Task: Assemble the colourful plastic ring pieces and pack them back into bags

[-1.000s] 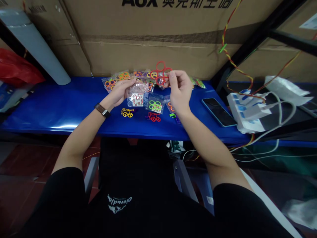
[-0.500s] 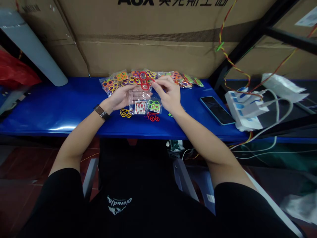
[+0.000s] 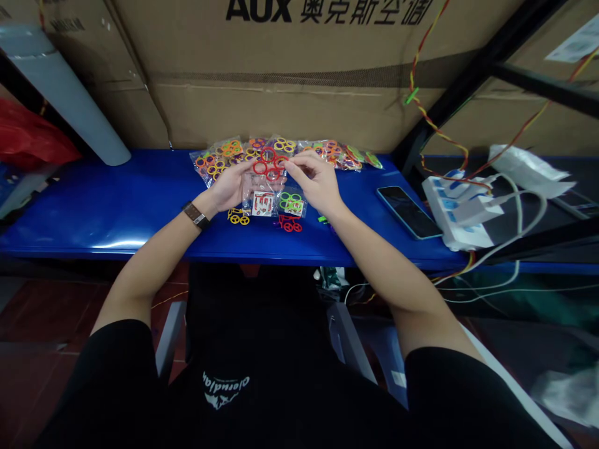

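1. Head view: left hand (image 3: 231,186) grips a clear bag (image 3: 257,191), palm behind, probably backing its limp film.
2. Right hand (image 3: 317,181) pinches the red rings (image 3: 268,164) edgewise over the bag, perhaps keeping fingers clear; hand contact unclear.

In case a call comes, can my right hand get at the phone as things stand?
Probably yes: the phone lies uncovered to the right of your right hand, which may first need to release the red rings.
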`<move>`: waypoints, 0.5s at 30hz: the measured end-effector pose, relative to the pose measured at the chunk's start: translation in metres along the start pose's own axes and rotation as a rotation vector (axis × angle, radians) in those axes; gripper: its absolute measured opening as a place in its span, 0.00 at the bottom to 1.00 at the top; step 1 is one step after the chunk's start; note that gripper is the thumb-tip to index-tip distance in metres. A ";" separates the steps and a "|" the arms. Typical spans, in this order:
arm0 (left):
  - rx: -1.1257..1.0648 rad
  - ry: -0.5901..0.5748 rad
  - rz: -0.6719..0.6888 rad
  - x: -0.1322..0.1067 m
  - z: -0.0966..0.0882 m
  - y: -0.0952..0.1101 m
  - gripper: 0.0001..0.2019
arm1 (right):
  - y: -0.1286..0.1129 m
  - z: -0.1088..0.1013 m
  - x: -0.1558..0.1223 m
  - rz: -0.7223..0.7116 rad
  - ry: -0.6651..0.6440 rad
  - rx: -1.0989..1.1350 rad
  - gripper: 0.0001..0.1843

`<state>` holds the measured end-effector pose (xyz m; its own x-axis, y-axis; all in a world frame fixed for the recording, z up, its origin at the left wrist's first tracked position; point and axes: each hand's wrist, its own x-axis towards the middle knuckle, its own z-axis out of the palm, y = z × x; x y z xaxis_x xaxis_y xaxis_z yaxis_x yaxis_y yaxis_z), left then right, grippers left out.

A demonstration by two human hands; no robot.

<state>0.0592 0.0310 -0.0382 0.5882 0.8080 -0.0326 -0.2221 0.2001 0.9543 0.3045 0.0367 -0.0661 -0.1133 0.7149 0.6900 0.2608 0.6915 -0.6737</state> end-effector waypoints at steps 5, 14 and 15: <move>0.043 0.045 0.012 0.004 0.002 -0.002 0.32 | -0.004 0.000 -0.003 -0.026 -0.034 0.008 0.32; 0.163 0.183 0.054 0.005 0.011 -0.007 0.30 | -0.011 0.001 -0.004 0.076 -0.117 -0.031 0.31; 0.179 0.193 0.056 0.004 0.012 -0.008 0.31 | -0.011 0.001 -0.004 0.083 -0.135 -0.016 0.32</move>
<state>0.0728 0.0261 -0.0419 0.4159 0.9093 -0.0179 -0.0988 0.0647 0.9930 0.3007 0.0257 -0.0617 -0.2183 0.7780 0.5892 0.2901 0.6282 -0.7219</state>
